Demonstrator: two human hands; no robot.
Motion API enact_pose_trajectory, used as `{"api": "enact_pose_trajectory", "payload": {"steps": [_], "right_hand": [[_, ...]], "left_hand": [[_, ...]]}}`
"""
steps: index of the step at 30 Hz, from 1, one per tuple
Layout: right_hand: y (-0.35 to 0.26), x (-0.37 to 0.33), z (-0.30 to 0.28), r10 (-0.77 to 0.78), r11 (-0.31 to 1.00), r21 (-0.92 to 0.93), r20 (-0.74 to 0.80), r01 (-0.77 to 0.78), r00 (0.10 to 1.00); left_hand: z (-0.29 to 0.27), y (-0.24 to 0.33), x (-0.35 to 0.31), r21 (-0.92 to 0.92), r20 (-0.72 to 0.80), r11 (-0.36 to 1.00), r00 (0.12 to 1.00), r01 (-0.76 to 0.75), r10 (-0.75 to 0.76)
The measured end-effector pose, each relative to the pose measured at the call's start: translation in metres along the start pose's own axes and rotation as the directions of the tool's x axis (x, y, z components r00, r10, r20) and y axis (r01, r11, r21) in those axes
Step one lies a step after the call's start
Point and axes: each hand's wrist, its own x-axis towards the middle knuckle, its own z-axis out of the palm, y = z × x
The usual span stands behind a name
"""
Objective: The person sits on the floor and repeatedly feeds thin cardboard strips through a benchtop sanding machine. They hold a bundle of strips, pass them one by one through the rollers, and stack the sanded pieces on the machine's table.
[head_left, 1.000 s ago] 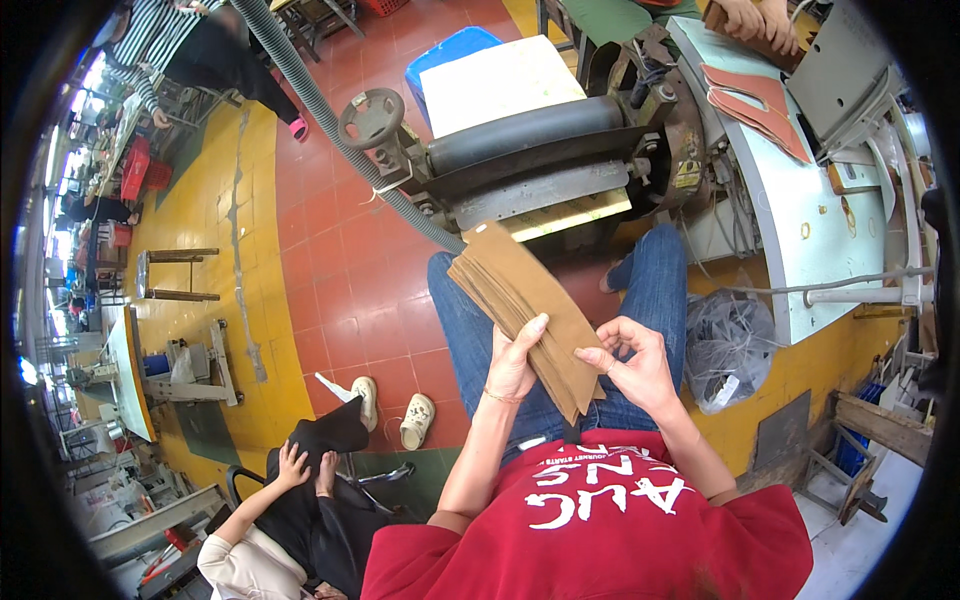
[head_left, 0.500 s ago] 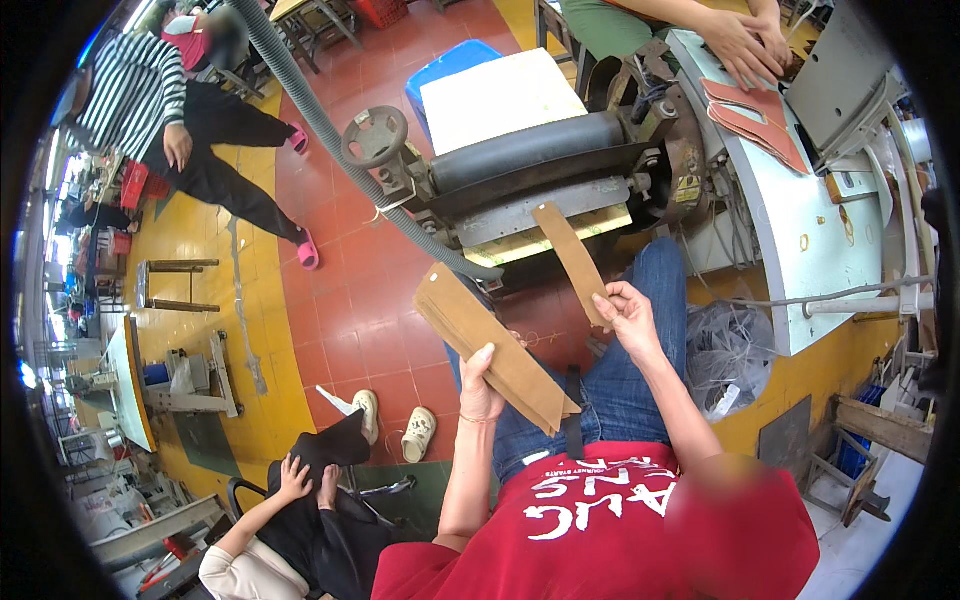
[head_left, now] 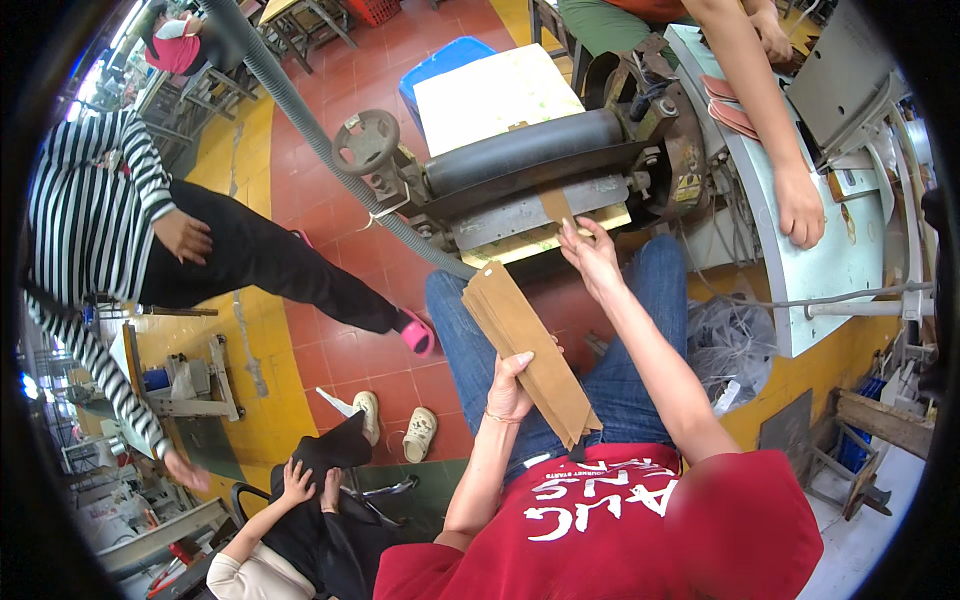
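My left hand (head_left: pixel 512 388) is closed around a stack of long brown strips (head_left: pixel 530 340), held slanted above my lap. The top strip has a small pale mark at its far end. My right hand (head_left: pixel 592 255) reaches to the front of a roller machine (head_left: pixel 525 150), fingers apart, at the near end of a single brown strip (head_left: pixel 556 204). That strip lies on the machine's metal feed plate (head_left: pixel 490 224), its far part hidden under the dark guard. Whether my fingertips still touch it I cannot tell. A small brown tip shows behind the roller.
A handwheel (head_left: pixel 366 142) and grey hose (head_left: pixel 300 110) flank the machine's left. At right, a co-worker's arm (head_left: pixel 790 170) rests over a pale table (head_left: pixel 800 270) with reddish pieces. A person in stripes (head_left: pixel 100 210) walks at left; another sits lower left. A plastic bag (head_left: pixel 735 345) lies right.
My right hand has moved forward, bringing the single strip into the machine, and its fingers have opened. My left hand with the stack shifted right. The striped person stepped nearer; the co-worker's arm stretched forward.
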Motion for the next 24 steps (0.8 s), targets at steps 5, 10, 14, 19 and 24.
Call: {"api": "enact_pose_trajectory", "payload": {"steps": [5,10,14,19,24], "right_hand": [[-0.010,-0.081,-0.033,0.242,0.970,-0.037,0.238,-0.240,0.941],[-0.035,-0.148,-0.036,-0.033,0.801,-0.536,0.405,0.266,0.914],[-0.045,-0.144,-0.027,-0.073,0.854,-0.481,0.270,0.200,0.960],[-0.045,-0.132,-0.026,-0.112,0.878,-0.436,0.208,0.195,0.972],[-0.035,-0.108,-0.036,-0.110,0.955,-0.260,0.135,0.142,0.985]], "left_hand": [[0.002,-0.004,0.016,0.148,-0.034,0.988,0.999,-0.035,0.040],[0.008,0.002,0.037,0.236,-0.039,0.968,0.994,-0.087,0.099],[0.017,0.004,0.051,0.144,-0.027,0.982,0.992,-0.122,0.127],[0.022,0.008,0.061,0.112,-0.088,0.982,0.983,-0.150,0.160],[0.016,0.009,0.069,0.104,-0.146,0.984,0.977,-0.141,0.156]]}}
